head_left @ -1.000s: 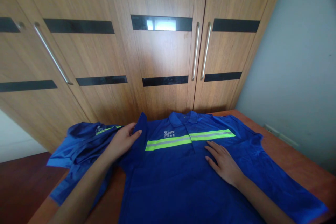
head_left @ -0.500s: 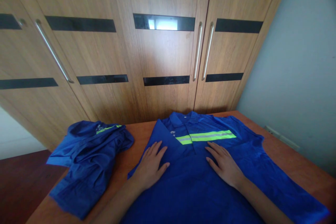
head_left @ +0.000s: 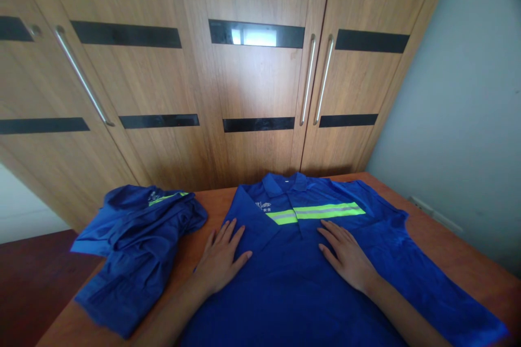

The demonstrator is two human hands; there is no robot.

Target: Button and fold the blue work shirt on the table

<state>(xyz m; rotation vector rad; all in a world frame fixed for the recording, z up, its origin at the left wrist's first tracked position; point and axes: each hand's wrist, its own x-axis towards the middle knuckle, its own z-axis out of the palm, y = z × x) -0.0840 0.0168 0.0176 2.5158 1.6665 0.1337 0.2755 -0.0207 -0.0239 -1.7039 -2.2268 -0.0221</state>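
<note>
A blue work shirt (head_left: 293, 276) lies spread on the table, its collar towards the wardrobe. Across its chest runs a yellow-green reflective stripe (head_left: 325, 210), with a white print on the left of the chest. My left hand (head_left: 222, 257) rests flat with fingers spread on the shirt's left side, over the folded-in left sleeve. On the right half of the body, just below the stripe, my right hand (head_left: 345, 255) lies flat, fingers stretched out. The right sleeve (head_left: 443, 287) reaches out towards the lower right. Neither hand grips the cloth.
A crumpled blue garment (head_left: 142, 249) with a similar stripe lies on the left part of the reddish-brown table (head_left: 435, 227), partly over its left edge. Behind stands a wooden wardrobe (head_left: 256, 157) with metal handles. A pale wall (head_left: 451, 119) rises at the right.
My left hand has slid left across the shirt. The folded left sleeve has shifted left with it, showing more of the white print and stripe. My right hand stays put.
</note>
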